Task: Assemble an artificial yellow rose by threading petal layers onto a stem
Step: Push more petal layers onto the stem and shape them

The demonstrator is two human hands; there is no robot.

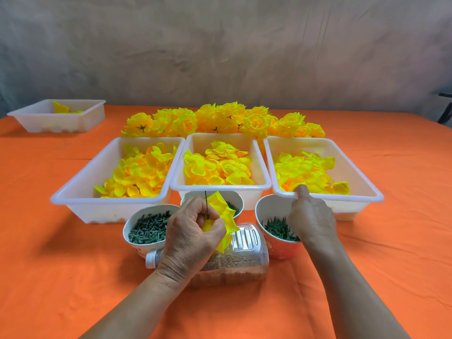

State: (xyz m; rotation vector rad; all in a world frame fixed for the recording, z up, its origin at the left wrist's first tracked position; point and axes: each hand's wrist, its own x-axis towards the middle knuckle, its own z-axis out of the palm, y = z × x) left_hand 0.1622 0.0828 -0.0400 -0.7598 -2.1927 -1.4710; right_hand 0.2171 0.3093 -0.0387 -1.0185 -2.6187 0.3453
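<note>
Count: four white trays, three bowls, one bottle, one heap of finished roses (pixel 220 121).

- Three trays stand in a row, rims touching or nearly so: left tray (pixel 73 199), middle tray (pixel 220 187), right tray (pixel 354 198). Each holds loose yellow petals (pixel 139 170).
- The fourth tray (pixel 56 123) sits well apart at the far left, with a few petals inside.
- Left bowl (pixel 133 244) holds green pegs. Middle bowl (pixel 232 196) is partly hidden. Right bowl (pixel 278 250) holds green leafy pieces.
- Bottle (pixel 244 263) lies on its side between the bowls, cap to the left.

Room: open orange tabletop (pixel 367 265) lies on both sides and in the near foreground. The middle is crowded.

Hands:
- Left hand (pixel 193 231) is above the bottle, its grip closed around a thin dark stem (pixel 206 201) held upright. Folded petal layers (pixel 225 221) are bunched at its fingers.
- Right hand (pixel 310 216) is above the right bowl, fingers reaching over the right tray's near rim into the petals. Cannot tell whether its grip has taken one.
</note>
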